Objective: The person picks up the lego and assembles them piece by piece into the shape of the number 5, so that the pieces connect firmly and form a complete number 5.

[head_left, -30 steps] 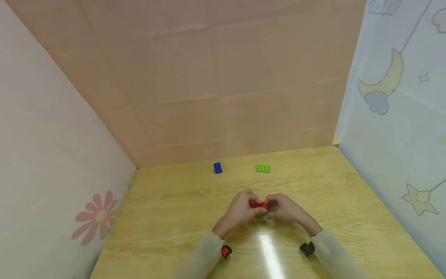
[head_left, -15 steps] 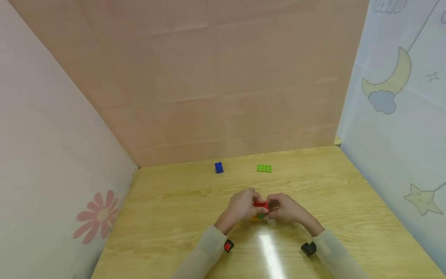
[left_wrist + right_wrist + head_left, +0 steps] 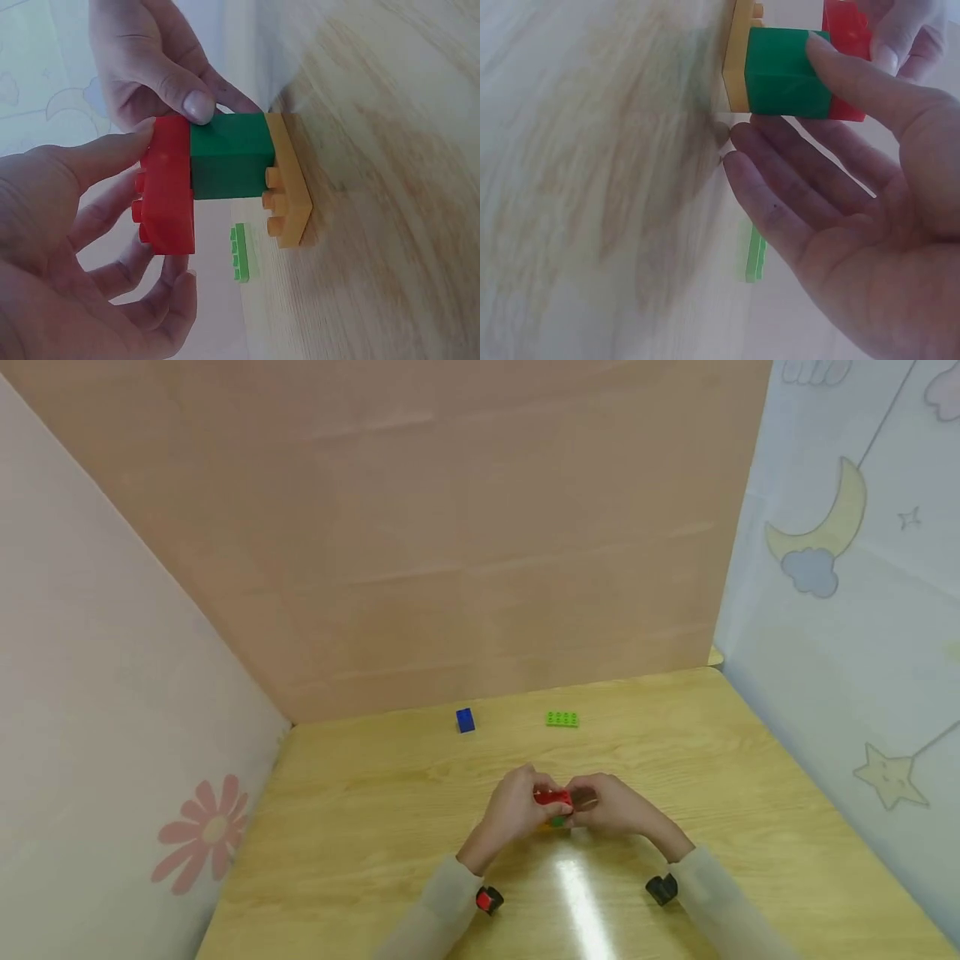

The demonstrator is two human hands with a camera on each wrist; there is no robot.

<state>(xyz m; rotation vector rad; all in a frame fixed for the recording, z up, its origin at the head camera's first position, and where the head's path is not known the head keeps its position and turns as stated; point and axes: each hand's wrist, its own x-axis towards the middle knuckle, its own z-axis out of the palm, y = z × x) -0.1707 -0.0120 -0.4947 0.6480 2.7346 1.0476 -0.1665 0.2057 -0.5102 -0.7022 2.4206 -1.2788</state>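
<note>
A stack of toy building bricks stands on the table between the hands: a flat orange-yellow brick (image 3: 294,196) at the bottom, a green block (image 3: 232,159) on it and a red brick (image 3: 169,196) on top. With thumb and fingers, my left hand (image 3: 516,810) grips the red brick, which overhangs the green one. My right hand (image 3: 617,807) holds the green block at its right end. Its thumb presses the near face in the right wrist view, and the other fingers pass behind, their contact partly hidden.
Farther back on the wooden table (image 3: 375,793) lie a blue brick (image 3: 465,720) and a flat light-green brick (image 3: 562,719). A brown panel (image 3: 465,543) rises behind the table. Pale decorated walls (image 3: 810,677) flank both sides.
The head view shifts slightly. Both hands keep nearly the same place and hold around the brick stack; the blue and light-green bricks stay put.
</note>
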